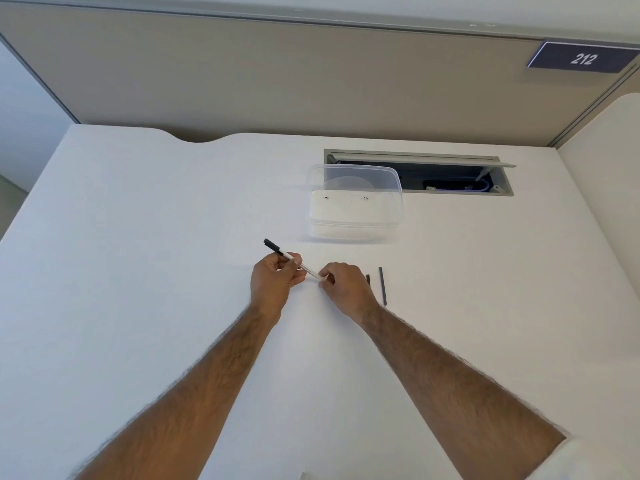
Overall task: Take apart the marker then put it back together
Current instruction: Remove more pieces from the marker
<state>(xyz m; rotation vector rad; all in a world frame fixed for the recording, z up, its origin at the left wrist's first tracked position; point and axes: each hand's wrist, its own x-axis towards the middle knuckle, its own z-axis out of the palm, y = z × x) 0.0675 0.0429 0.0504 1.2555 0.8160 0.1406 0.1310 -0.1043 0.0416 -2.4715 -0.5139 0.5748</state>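
Note:
A thin white marker [309, 270] with a black cap at its far left end is held slanted just above the white desk [138, 271]. My left hand [275, 284] grips the barrel near its middle. My right hand [344, 287] pinches the barrel's near right end, which its fingers hide. A thin dark rod [382, 285] lies on the desk right of my right hand. A second short dark piece [368, 280] lies beside it, partly hidden by my right hand.
A clear plastic container [355, 202] stands behind the hands. An open cable hatch [419, 171] is cut into the desk behind it. A beige partition [277, 81] closes the back, with a "212" sign [583, 58] at the upper right.

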